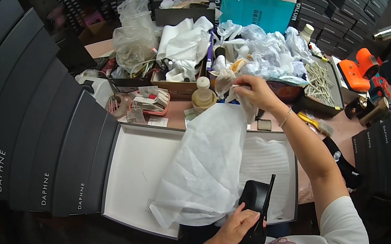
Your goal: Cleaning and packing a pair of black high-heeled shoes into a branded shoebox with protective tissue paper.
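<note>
My left hand (241,225) is wrapped round a black high-heeled shoe (253,196), held close to my body with its thin heel pointing up. Farther out, the fingers of my right hand (255,92) pinch a crumpled whitish cloth (247,107). This cloth hangs beside a squat bottle with a white cap (203,95) and yellowish contents. A large sheet of white tissue paper (202,162) lies spread across the open shoe box (129,178), between my hands. White foam wrap (267,159) lines the right part of the box, partly behind the shoe.
Grey shoe boxes (47,143) are stacked at the left, with more stacked at the back and right. Along the table stand a bin of crumpled tissue (266,49), a box of cotton swabs (319,80), a yellow-handled brush (313,122), a small red basket (166,107) and an orange tool (355,77).
</note>
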Tool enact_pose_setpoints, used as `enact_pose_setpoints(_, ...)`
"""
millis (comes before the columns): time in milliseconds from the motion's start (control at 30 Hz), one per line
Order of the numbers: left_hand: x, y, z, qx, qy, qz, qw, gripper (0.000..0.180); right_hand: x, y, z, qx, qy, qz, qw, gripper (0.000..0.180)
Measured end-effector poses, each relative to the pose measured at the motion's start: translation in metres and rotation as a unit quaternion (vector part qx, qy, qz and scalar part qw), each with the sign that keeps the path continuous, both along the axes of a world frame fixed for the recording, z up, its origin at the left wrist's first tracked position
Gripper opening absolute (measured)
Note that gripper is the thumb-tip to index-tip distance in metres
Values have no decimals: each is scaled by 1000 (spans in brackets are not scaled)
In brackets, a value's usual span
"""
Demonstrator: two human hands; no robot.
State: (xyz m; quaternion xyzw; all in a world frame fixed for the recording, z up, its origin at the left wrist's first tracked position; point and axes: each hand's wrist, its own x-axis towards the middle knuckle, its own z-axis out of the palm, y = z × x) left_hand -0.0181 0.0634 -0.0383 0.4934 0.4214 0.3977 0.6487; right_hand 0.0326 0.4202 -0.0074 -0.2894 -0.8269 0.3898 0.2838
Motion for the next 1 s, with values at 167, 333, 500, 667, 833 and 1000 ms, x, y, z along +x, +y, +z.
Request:
enact_pose_setpoints(167, -5, -5, -6, 23, -16, 24, 999, 35, -67, 17, -7, 159, -43, 2, 986, 16)
enact_pose_setpoints(333, -10, -6, -9, 20, -33, 31, 999, 36, -99, 9, -7, 220, -55, -30, 973, 12)
enact_pose_setpoints(500, -13, -8, -11, 9, -35, 16, 999, 36, -103, 5, -41, 288, -16, -34, 957, 20)
enact_pose_setpoints(667, -15, -9, -11, 7, -38, 17, 999, 36, -97, -10, -64, 261, 46, -59, 963, 37)
enact_pose_setpoints(833, -14, -8, -8, 21, -39, 17, 999, 36, -98, -7, -65, 170, 60, -53, 982, 38)
enact_pose_setpoints(1000, -15, -10, -6, 40, -28, 11, 999, 38, -49, -6, -56, 90, 219, -242, 941, 33)
